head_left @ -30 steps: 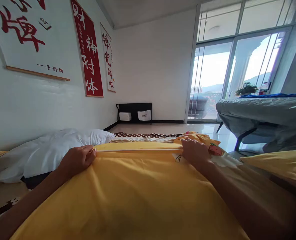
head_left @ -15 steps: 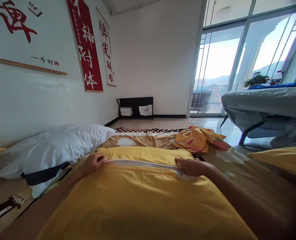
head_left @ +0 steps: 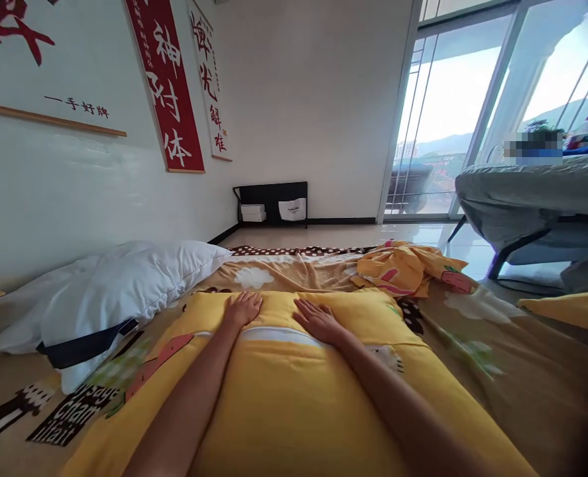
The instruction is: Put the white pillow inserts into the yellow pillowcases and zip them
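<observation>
A large yellow pillow in a printed pillowcase [head_left: 294, 404] lies in front of me, with a carrot-like print on its left and a whiskered face on its right. Across its far part runs an overlap opening where a strip of white pillow [head_left: 278, 334] shows. My left hand [head_left: 244, 309] rests flat on the yellow flap just beyond the strip, fingers stretched out. Beside it, my right hand [head_left: 318, 319] also lies open on the fabric, fingers pointing up and left. A gap of yellow cloth separates the two hands.
A white pillow [head_left: 139, 285] with a dark navy band lies at left on the patterned blanket [head_left: 477, 397]. Crumpled orange cloth [head_left: 398, 268] sits at far right, and another yellow pillow [head_left: 572, 311] at the right edge. Beyond stands a covered table [head_left: 537, 189].
Both hands have let go of the opening's edges and moved inward, now flat near the middle. The white strip looks shorter, with its ends covered. The view has tilted down slightly.
</observation>
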The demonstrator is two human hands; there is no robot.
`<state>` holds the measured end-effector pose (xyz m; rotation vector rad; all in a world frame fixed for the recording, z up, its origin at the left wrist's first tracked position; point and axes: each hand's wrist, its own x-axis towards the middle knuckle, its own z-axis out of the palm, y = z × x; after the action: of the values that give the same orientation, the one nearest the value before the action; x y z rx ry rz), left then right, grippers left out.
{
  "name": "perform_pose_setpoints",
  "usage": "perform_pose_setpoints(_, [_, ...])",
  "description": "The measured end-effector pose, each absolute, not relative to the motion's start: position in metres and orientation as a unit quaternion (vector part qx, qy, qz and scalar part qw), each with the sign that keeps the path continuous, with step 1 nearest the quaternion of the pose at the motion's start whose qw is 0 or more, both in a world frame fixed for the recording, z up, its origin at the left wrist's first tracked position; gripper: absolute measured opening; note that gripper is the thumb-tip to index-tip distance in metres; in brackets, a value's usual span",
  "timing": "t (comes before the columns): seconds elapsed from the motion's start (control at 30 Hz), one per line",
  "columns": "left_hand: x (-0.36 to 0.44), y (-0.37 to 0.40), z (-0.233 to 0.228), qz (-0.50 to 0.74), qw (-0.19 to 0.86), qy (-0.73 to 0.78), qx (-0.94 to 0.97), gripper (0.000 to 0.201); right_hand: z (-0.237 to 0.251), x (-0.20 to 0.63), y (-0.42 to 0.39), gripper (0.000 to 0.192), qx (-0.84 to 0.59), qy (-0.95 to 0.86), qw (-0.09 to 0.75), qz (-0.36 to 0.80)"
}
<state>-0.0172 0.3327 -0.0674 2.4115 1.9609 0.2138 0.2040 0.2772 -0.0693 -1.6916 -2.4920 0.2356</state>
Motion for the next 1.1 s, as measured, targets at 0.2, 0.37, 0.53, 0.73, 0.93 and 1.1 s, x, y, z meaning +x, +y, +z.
perform_pose_setpoints(0.2, [-0.067, 0.347, -0.087, 0.032, 0.054, 0.661, 0.748, 0.051, -0.096, 0.265, 0.307, 0.060, -0.616, -0.778, 0.068, 0.101])
perform_pose_setpoints(0.37, [-0.106, 0.336, -0.087, 0.068, 0.046, 0.709, 0.700, 0.054, -0.110, 0.334, 0.306, 0.067, -0.677, -0.722, 0.091, 0.112])
perform_pose_setpoints(0.53, [-0.109, 0.324, -0.093, 0.115, 0.044, 0.717, 0.686, 0.049, -0.124, 0.370, 0.294, 0.070, -0.700, -0.689, 0.140, 0.124])
perform_pose_setpoints(0.73, [-0.110, 0.316, -0.090, 0.164, 0.047, 0.700, 0.693, 0.046, -0.128, 0.383, 0.276, 0.071, -0.719, -0.655, 0.189, 0.133])
perform_pose_setpoints(0.93, [-0.114, 0.310, -0.094, 0.199, 0.044, 0.689, 0.696, 0.044, -0.108, 0.393, 0.272, 0.070, -0.704, -0.658, 0.250, 0.097])
perform_pose_setpoints(1.1, [-0.116, 0.312, -0.097, 0.217, 0.054, 0.688, 0.691, 0.043, -0.097, 0.362, 0.251, 0.065, -0.613, -0.720, 0.321, 0.047])
